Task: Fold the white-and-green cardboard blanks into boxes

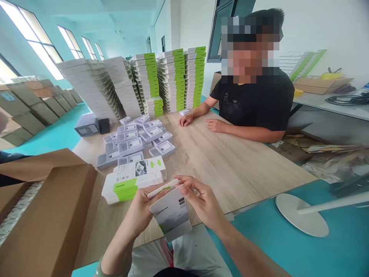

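Note:
My left hand and my right hand both grip a small white and green carton over the near edge of the wooden table. The fingers of both hands pinch its open top flap. Just beyond my hands lies a fanned pile of flat white and green cartons. Behind that pile sit several white plastic trays with inserts.
An open cardboard box stands at my left. Tall stacks of finished green and white boxes line the table's far end. A person in a black shirt sits across, both hands resting on the table. A white fan base is on the floor at right.

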Demonstrator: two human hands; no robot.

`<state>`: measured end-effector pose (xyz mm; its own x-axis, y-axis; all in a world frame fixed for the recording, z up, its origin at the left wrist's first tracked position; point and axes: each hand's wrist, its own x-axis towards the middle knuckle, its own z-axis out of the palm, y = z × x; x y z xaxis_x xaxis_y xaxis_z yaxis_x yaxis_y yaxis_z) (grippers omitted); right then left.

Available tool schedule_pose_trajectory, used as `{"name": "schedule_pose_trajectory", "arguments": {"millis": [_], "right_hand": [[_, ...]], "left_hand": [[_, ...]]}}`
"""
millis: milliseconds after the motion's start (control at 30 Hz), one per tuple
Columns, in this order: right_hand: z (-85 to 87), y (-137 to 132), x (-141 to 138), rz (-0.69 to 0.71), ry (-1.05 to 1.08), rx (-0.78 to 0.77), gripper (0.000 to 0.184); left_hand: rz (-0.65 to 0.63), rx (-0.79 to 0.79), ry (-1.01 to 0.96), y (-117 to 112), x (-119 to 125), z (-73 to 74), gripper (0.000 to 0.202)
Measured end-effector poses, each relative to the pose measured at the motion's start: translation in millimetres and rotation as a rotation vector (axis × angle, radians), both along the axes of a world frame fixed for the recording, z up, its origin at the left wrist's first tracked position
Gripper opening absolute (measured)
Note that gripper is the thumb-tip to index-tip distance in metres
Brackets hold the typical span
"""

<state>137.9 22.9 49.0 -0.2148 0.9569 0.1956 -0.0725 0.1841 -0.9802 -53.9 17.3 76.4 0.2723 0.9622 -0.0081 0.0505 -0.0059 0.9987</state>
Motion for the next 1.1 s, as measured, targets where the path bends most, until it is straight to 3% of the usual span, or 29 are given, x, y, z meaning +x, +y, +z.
{"name": "schedule_pose_trajectory", "arguments": {"millis": [167, 300, 367, 467, 533, 567, 667, 800, 867, 1000, 1100], "right_hand": [[-1.5, -14.8, -30.2, -0.110, 0.286, -0.210, 0.048], [-7.3, -17.7, -48.1, -0.378, 0.257, -0.070, 0.048], [-11.4, -16.1, -53.9, -0.463, 0.242, 0.007, 0.044], [-17.2, -12.6, -59.0, -0.535, 0.236, 0.063, 0.039], [-18.6, -10.6, -60.4, -0.564, 0.235, 0.073, 0.037], [-18.0, -9.9, -60.8, -0.575, 0.238, 0.073, 0.037], [-11.2, -8.8, -62.5, -0.599, 0.274, 0.088, 0.039], [-1.5, -9.5, -69.1, -0.641, 0.304, 0.184, 0.041], [-2.2, -9.8, -73.2, -0.681, 0.283, 0.275, 0.040], [-11.1, -8.3, -79.3, -0.720, 0.217, 0.420, 0.037], [-14.8, -4.5, -81.7, -0.717, 0.178, 0.443, 0.035]], "left_hand": [[0.057, -0.065, -0.114, -3.5, 3.6, -14.1, 0.039], [0.170, -0.104, -0.298, -7.6, 9.4, -39.5, 0.043], [0.260, -0.023, -0.405, -12.3, 19.0, -53.9, 0.047], [0.596, 0.290, -0.512, -21.2, 37.9, -71.6, 0.043], [0.804, 0.593, -0.419, -25.7, 46.0, -78.4, 0.032], [0.840, 0.711, -0.287, -26.8, 47.2, -80.0, 0.027], [0.802, 0.889, 0.136, -24.0, 41.4, -76.9, 0.021], [0.805, 1.018, 0.275, -14.4, 32.2, -63.4, 0.030], [0.810, 0.953, 0.231, -13.2, 33.6, -59.8, 0.032], [0.768, 0.582, -0.065, -18.6, 43.5, -60.9, 0.029], [0.864, 0.493, -0.224, -19.2, 49.9, -57.3, 0.023]]}}
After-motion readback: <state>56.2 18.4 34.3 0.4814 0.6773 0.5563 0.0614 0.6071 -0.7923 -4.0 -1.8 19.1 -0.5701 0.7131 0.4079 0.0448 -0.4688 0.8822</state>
